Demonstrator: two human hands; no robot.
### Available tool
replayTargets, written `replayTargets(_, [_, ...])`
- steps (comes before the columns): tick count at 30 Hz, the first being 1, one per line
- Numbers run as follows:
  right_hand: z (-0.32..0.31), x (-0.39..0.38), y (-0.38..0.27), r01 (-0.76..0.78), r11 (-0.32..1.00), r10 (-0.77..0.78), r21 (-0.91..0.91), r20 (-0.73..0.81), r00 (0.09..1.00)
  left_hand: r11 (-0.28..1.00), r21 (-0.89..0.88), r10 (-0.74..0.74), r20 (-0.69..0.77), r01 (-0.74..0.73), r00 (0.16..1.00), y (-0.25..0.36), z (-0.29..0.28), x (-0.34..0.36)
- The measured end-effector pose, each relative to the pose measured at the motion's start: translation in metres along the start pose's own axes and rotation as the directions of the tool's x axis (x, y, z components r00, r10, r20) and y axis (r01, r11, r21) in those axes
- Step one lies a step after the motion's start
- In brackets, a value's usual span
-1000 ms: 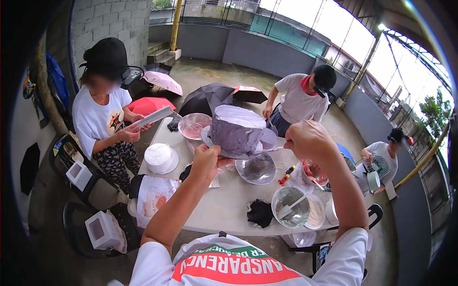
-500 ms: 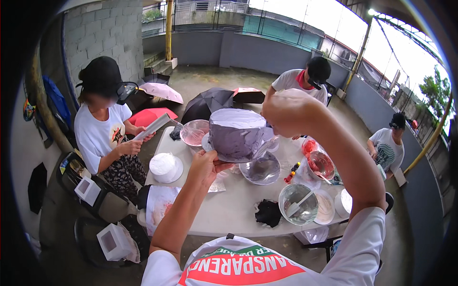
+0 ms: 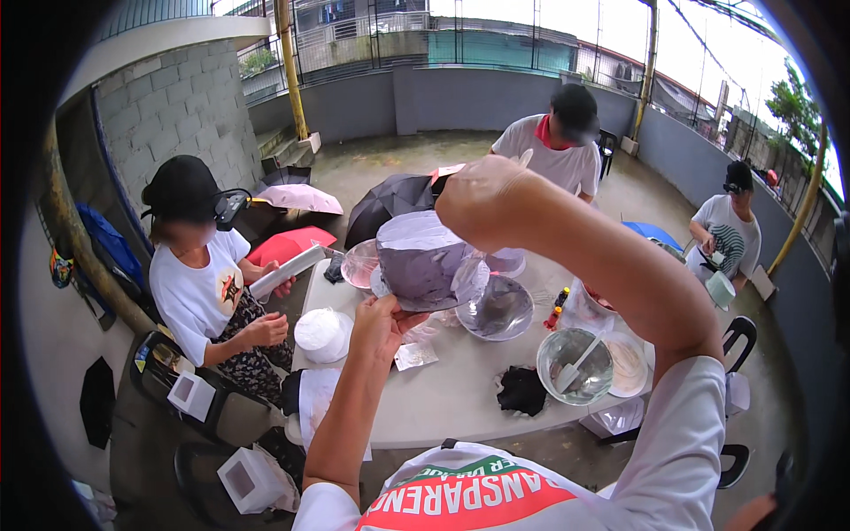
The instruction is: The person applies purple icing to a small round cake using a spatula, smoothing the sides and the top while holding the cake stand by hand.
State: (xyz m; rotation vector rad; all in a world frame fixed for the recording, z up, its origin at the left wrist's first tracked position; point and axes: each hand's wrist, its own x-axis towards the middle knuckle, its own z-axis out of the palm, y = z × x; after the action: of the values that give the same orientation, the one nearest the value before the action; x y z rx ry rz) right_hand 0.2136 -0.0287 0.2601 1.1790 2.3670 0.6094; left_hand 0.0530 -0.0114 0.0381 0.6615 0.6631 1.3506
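A round cake [image 3: 421, 261] coated in grey-lavender frosting is held up over the table, slightly tilted. My left hand [image 3: 382, 326] supports it from below, fingers spread under its base. Raised at the cake's upper right side is my right hand [image 3: 482, 199], its fingers curled and mostly turned away from view. A pale handle end [image 3: 525, 158] pokes up beyond that hand; the rest of this tool is hidden. Behind the cake, to its right, stands a metal bowl [image 3: 496, 310] smeared with grey frosting.
On the white table [image 3: 425, 416] are a white cake [image 3: 322, 333], a bowl with a spatula [image 3: 574, 367], a black cloth [image 3: 522, 391] and small colour bottles [image 3: 557, 310]. One person [image 3: 199, 274] stands at left, another [image 3: 553, 142] across, a third [image 3: 728, 230] far right. Open umbrellas [image 3: 288, 243] lie behind.
My view has shifted, so the table sits differently in it. My right hand has moved left over the cake's edge. The person at left has lowered one hand from the long pale object.
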Motion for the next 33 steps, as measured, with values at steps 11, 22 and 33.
replayTargets(11, [-0.005, -0.018, 0.011, -0.043, 0.999, 0.043, 0.030, -0.017, 0.999, 0.999, 0.052, -0.009, -0.021, 0.011, 1.000, -0.002, -0.004, 0.004])
replayTargets(22, [-0.004, -0.016, 0.017, -0.048, 0.999, 0.048, 0.003, -0.043, 0.998, 1.000, 0.021, -0.013, 0.002, 0.013, 1.000, -0.004, -0.009, 0.006])
replayTargets(33, [0.016, -0.005, 0.004, 0.063, 0.997, -0.054, 0.034, -0.226, 0.973, 0.999, 0.046, 0.008, -0.030, -0.006, 1.000, 0.003, 0.002, 0.001])
